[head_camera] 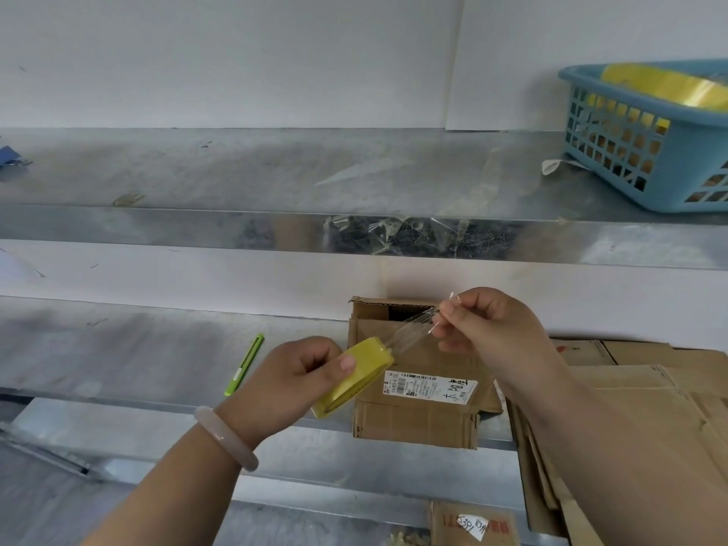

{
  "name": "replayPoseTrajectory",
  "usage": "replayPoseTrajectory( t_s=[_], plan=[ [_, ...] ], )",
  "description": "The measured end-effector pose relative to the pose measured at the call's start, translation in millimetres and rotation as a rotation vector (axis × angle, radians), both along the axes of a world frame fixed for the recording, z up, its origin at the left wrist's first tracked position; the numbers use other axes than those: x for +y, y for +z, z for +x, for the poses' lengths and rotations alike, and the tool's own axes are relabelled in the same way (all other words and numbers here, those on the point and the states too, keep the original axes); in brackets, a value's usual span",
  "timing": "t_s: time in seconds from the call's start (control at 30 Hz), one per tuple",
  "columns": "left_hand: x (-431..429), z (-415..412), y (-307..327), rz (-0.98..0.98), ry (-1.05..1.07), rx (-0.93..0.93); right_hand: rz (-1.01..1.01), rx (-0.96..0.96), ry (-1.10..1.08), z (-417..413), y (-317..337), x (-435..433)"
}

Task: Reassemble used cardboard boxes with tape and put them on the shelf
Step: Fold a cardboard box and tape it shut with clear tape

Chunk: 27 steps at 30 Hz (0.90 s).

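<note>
Just above the cardboard box (425, 360), a short length of clear tape (409, 331) is stretched between the two hands. The left grip (291, 380), to the box's left, has thumb and fingers curled round the yellow tape roll (354, 382) and holds it tilted against the box's near-left corner. The right grip (488, 329), over the box's upper right, pinches the free end of the tape between thumb and fingertips (453, 309). The strip is off the cardboard along its whole length, so nothing is stuck down yet.

The box sits on the metal shelf (138, 348) at its front edge, with a white shipping label (429, 388) facing up. At the far side of the box a dark gap shows between the flaps, so I judge that seam unsealed. The step in hand looks like drawing out tape for the first closing strip.

The next move probably calls for more tape, since the length out is short of the box's span. The free end then needs laying on one flap and pressing flat across the seam. A cut follows, and the green utility knife (244, 364) lies on the shelf well left of the box, so one hand must let go to reach it.

Right of the box lies a stack of flattened cardboard (630, 407). Above and to the right of the box, a blue basket (614, 151) of yellow rolls stands on the higher shelf.
</note>
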<state>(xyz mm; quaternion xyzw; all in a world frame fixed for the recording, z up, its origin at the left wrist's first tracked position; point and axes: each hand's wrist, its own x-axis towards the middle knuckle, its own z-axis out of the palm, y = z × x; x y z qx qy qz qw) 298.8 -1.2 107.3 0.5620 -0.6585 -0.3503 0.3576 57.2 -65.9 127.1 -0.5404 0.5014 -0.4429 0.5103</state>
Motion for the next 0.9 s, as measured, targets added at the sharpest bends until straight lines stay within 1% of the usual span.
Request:
replayPoseTrajectory(
  t_s=[0.07, 0.17, 0.27, 0.33, 0.43, 0.57, 0.6, 0.67, 0.73, 0.8, 0.87, 0.9],
  plan=[
    [0.1, 5.2, 2.4, 0.025, -0.065, 0.095, -0.021, 0.033, -0.014, -4.2, 0.6, 0.3],
    [-3.9, 10.7, 9.1, 0.025, -0.095, 0.190, -0.056, 0.138, -0.022, -9.1, -0.9, 4.6],
    [-8.4, 14.6, 15.8, 0.029, -0.153, 0.230, -0.036, 0.117, -0.078, -14.1, -3.7, 6.5],
    [-10.9, 16.9, 17.4, 0.025, -0.139, 0.152, -0.014, 0.052, -0.137, -19.2, -3.7, 4.9],
    [-15.7, 19.2, 14.1, 0.009, -0.017, -0.031, 0.000, -0.044, -0.191, -23.8, -0.9, 3.8],
    [-26.3, 27.2, 7.4, -0.033, 0.105, -0.178, 0.018, -0.126, -0.248, -32.2, 1.4, 1.6],
    [-28.8, 31.9, 6.4, -0.047, 0.132, -0.197, 0.019, -0.154, -0.276, -38.1, 2.7, -0.4],
    [-31.6, 41.8, 6.5, -0.050, 0.169, -0.158, 0.007, -0.168, -0.315, -51.0, 5.0, -4.8],
    [-32.9, 48.0, 9.0, -0.055, 0.155, -0.145, -0.005, -0.141, -0.316, -58.5, 4.2, -6.7],
    [-34.8, 49.0, 11.3, -0.053, 0.087, -0.192, -0.004, -0.136, -0.314, -59.9, 0.7, -7.6],
    [-40.0, 47.7, 13.2, -0.045, 0.030, -0.319, 0.007, -0.168, -0.326, -59.7, -1.6, -9.6],
    [-42.8, 47.1, 14.1, -0.059, 0.016, -0.412, 0.014, -0.188, -0.335, -60.1, -1.7, -10.9]
  ],
)
